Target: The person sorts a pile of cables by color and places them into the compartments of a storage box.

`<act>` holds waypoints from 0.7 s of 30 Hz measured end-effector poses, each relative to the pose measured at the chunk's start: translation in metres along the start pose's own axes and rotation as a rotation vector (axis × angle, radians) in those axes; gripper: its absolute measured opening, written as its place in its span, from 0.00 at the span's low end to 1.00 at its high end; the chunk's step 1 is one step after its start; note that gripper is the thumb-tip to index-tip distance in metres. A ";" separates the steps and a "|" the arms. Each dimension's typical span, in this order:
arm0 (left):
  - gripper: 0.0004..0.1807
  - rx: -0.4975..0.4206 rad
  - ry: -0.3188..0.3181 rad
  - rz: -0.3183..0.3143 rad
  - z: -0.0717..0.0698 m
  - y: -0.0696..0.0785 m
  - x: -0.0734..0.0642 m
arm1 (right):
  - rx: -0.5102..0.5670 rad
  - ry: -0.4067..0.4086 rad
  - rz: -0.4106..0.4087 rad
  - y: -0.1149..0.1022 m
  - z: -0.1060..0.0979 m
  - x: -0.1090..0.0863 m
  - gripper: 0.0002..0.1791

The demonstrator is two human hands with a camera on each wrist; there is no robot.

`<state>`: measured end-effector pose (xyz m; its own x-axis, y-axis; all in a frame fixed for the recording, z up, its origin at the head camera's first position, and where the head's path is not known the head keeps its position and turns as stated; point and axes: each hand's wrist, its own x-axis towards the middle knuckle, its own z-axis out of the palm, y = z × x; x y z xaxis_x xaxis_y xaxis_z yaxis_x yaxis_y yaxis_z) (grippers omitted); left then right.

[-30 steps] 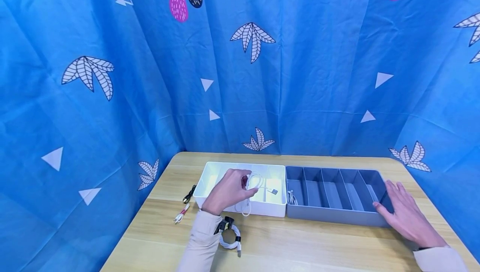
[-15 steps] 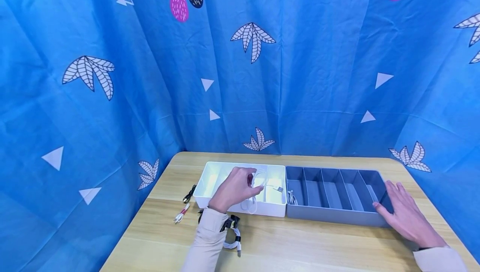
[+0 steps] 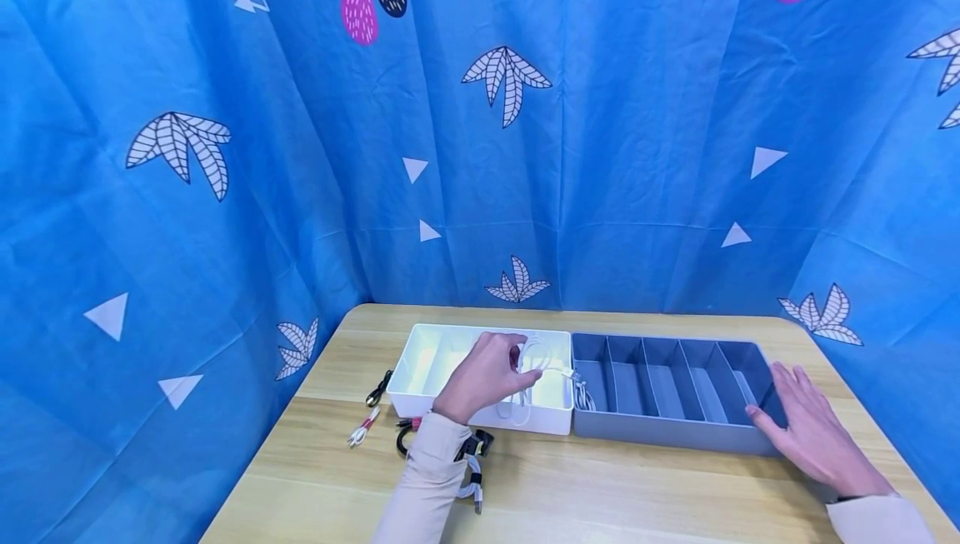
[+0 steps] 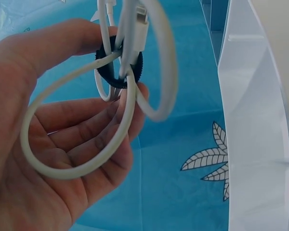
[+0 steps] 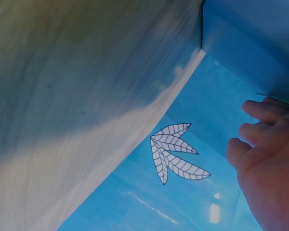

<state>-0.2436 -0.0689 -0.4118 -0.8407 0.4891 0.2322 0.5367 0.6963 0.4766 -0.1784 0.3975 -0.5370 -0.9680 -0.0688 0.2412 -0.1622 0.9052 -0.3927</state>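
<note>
My left hand (image 3: 483, 377) pinches a coiled white charging cable (image 4: 167, 62) over the right part of the white box (image 3: 480, 417). A black tie (image 4: 105, 72) binds the coil between thumb and fingers, and a loose loop hangs below. In the head view, one plug of the cable points right, near the border with the grey divided box (image 3: 675, 434). At that box's right end rests my right hand (image 3: 813, 427), fingers spread along the wall and holding nothing. A pale cable bundle (image 3: 583, 396) lies in the leftmost grey compartment.
Left of the white box lie a black cable (image 3: 378, 388) and a white cable with a red tie (image 3: 363, 427). A black cable (image 3: 403, 441) and a white cable with a black tie (image 3: 472, 490) are partly hidden by my left sleeve. A blue curtain (image 3: 637, 194) hangs behind the table.
My left hand has moved right with the white charging cable, bringing its plug to the edge of the grey box. The right hand has stayed in place.
</note>
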 end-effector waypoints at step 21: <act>0.13 -0.006 0.018 0.003 0.015 0.019 0.012 | -0.001 0.007 -0.004 -0.001 0.000 -0.002 0.49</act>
<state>-0.2426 -0.0425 -0.4125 -0.8404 0.4816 0.2485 0.5386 0.6916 0.4813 -0.1765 0.3964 -0.5366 -0.9660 -0.0700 0.2490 -0.1664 0.9052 -0.3910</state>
